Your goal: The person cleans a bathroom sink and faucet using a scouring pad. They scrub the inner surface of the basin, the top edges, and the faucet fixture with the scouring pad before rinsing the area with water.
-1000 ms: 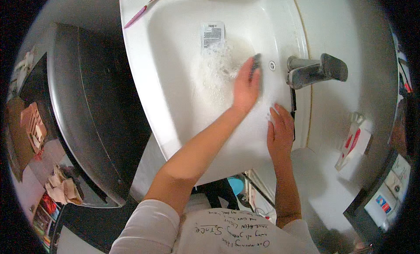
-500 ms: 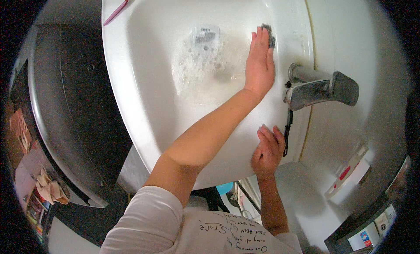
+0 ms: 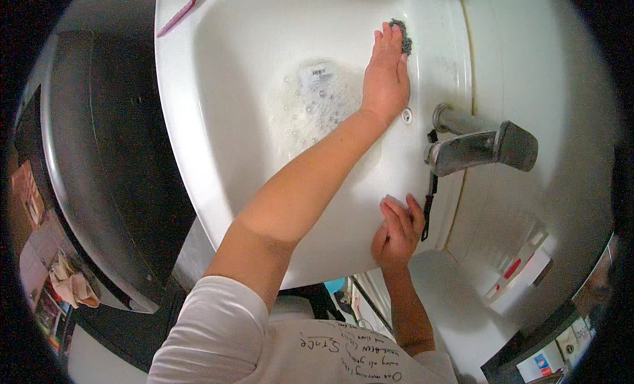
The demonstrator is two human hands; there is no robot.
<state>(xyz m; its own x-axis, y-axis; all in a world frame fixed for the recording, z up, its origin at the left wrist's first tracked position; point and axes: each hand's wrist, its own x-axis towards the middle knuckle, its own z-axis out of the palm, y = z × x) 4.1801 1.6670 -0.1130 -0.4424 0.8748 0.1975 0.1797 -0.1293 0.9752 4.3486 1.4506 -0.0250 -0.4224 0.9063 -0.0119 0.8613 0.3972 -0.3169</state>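
Observation:
My left hand [image 3: 387, 80] reaches across the white sink [image 3: 228, 119] to its right inner wall. Its fingers lie over a dark scouring pad [image 3: 400, 37], pressing it against the wall. Foamy water [image 3: 294, 123] covers part of the basin bottom, and a pale packet [image 3: 318, 73] lies in it, partly under the suds. At the near right of the sink my right hand [image 3: 398, 235] rests on or just over the rim, fingers loosely bent and apart, with nothing seen in it. Beside its fingertips is a slim black-handled tool [image 3: 428, 215], partly hidden by the tap.
A metal tap [image 3: 475, 146] juts up at the sink's right edge, near a small round overflow hole [image 3: 407, 115]. A pink toothbrush-like stick [image 3: 177, 17] lies on the far left rim. A dark rounded appliance [image 3: 112, 153] stands left of the sink.
My left hand has slid the pad farther along the right wall, and the overflow hole has come into view. My right hand has shifted slightly left and nearer.

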